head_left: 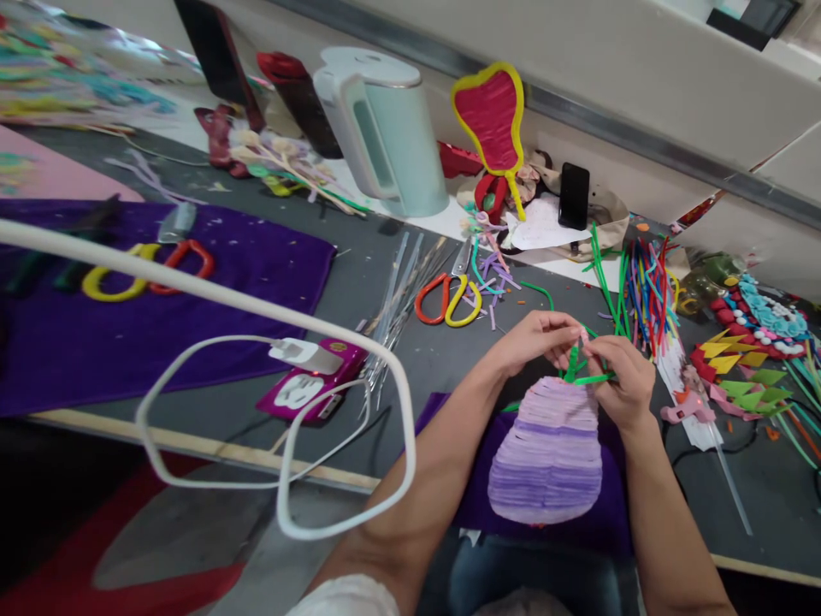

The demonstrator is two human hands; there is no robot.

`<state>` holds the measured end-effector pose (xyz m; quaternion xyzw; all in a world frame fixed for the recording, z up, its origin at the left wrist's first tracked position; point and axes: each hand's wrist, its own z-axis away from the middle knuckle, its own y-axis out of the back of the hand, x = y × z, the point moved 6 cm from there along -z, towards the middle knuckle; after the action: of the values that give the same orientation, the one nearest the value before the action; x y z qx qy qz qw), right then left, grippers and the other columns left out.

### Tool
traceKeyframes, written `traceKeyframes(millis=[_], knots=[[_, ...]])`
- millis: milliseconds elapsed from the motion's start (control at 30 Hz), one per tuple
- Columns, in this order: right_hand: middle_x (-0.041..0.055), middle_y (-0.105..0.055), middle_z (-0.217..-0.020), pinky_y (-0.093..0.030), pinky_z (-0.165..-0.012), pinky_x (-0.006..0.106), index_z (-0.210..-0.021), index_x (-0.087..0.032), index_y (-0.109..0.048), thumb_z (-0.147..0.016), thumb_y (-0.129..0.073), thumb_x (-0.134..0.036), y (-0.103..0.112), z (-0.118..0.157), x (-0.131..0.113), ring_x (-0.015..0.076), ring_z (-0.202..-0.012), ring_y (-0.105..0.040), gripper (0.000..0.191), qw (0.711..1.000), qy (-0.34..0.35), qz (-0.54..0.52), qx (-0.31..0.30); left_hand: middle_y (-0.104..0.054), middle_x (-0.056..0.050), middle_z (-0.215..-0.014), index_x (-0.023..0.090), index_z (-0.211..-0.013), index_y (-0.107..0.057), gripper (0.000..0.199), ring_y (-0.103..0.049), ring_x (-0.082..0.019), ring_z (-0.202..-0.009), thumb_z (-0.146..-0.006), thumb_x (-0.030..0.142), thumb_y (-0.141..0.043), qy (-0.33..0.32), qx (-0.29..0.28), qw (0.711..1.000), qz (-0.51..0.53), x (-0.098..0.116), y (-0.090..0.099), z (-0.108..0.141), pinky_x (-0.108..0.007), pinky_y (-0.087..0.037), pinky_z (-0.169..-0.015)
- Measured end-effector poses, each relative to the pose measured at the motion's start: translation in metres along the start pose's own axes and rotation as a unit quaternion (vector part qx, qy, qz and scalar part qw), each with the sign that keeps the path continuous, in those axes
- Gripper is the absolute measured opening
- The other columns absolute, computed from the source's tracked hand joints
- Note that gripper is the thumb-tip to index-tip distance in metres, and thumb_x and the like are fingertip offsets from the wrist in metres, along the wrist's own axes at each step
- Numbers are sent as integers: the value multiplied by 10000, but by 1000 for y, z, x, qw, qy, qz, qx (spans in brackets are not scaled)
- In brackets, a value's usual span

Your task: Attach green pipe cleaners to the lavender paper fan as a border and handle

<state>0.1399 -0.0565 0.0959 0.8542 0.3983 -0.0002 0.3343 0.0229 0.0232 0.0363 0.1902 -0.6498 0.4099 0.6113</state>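
A pear-shaped piece with lilac and purple stripes, seemingly made of pipe cleaners, lies in front of me over a dark purple cloth. Green pipe cleaners stick out at its narrow top. My left hand is closed there, its fingertips pinching the pink end of a pipe cleaner. Close beside it, my right hand is also closed, thumb and fingers pinched on the same small strand. A green length pokes out under the right fingers. Exactly where each fingertip grips is partly hidden.
Orange-and-yellow scissors lie left of my hands, beside loose wires. A white cable loops across the left foreground. Further back stand a kettle and a phone. Coloured pipe cleaners are bunched at right.
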Motion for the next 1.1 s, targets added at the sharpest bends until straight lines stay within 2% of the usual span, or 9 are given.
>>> traceKeyframes(millis=[167, 300, 367, 500, 633, 733, 833, 967, 1100], knots=[[53, -700, -843, -546, -651, 297, -948, -229, -647, -826, -625, -73, 7, -2, 1, 176, -766, -670, 200, 997, -37, 8, 74, -594, 3, -574, 107, -832, -710, 396, -565, -97, -494, -730, 489, -732, -74, 31, 996, -50, 7, -6, -1, -209, -485, -517], [41, -693, -812, -514, -599, 285, -886, -227, -647, -841, -643, -160, 13, -4, 5, 167, -718, -650, 81, 989, -105, 12, 106, -570, 5, -549, 101, -762, -709, 328, -533, -87, -501, -794, 424, -665, -104, 28, 989, -97, 12, -16, 2, -187, -431, -507], [33, -687, -797, -499, -581, 273, -863, -217, -649, -852, -637, -210, 14, -5, 12, 153, -679, -633, 19, 981, -165, -16, 104, -565, 4, -543, 102, -724, -695, 322, -520, -82, -498, -807, 410, -652, -102, 8, 989, -104, 12, -21, 3, -181, -408, -496], [3, -665, -729, -477, -568, 249, -824, -195, -649, -834, -654, -286, 14, -11, 30, 129, -615, -597, 91, 948, -292, -98, 77, -584, -3, -568, 106, -682, -656, 345, -563, -90, -504, -783, 435, -688, -78, -36, 994, -63, 10, -28, 4, -187, -440, -514], [-6, -644, -699, -422, -511, 233, -808, -178, -661, -792, -687, -333, 19, -22, 39, 112, -555, -532, 158, 933, -338, -120, 25, -596, -7, -563, 113, -690, -639, 411, -588, -101, -492, -786, 512, -670, -87, -19, 995, -46, 11, -29, 4, -190, -451, -499], [-21, -627, -663, -387, -476, 221, -811, -178, -669, -792, -687, -321, 20, -30, 35, 97, -511, -485, 146, 939, -328, -101, -21, -594, -5, -538, 119, -654, -630, 435, -551, -86, -454, -818, 522, -624, -106, 8, 991, -79, 12, -29, 3, -183, -433, -475], [-32, -621, -657, -391, -479, 219, -816, -194, -663, -823, -651, -290, 20, -37, 23, 95, -506, -489, 97, 957, -280, -54, -43, -589, 2, -524, 129, -629, -620, 438, -529, -74, -441, -840, 512, -592, -137, 24, 985, -102, 13, -27, 4, -173, -411, -469], [8, -680, -789, -491, -628, 257, -807, -219, -653, -852, -607, -214, 21, -44, 2, 144, -694, -625, 64, 987, -156, -9, -43, -591, -2, -537, 137, -641, -618, 460, -546, -87, -467, -845, 546, -568, -162, 29, 983, -81, 15, -25, 7, -182, -433, -490], [36, -708, -866, -537, -728, 296, -880, -241, -668, -858, -589, -155, 24, -47, -14, 176, -822, -675, 118, 997, -44, 22, -61, -588, -2, -539, 141, -659, -628, 465, -548, -93, -475, -833, 568, -575, -173, 32, 983, -62, 20, -26, 10, -186, -422, -489]])
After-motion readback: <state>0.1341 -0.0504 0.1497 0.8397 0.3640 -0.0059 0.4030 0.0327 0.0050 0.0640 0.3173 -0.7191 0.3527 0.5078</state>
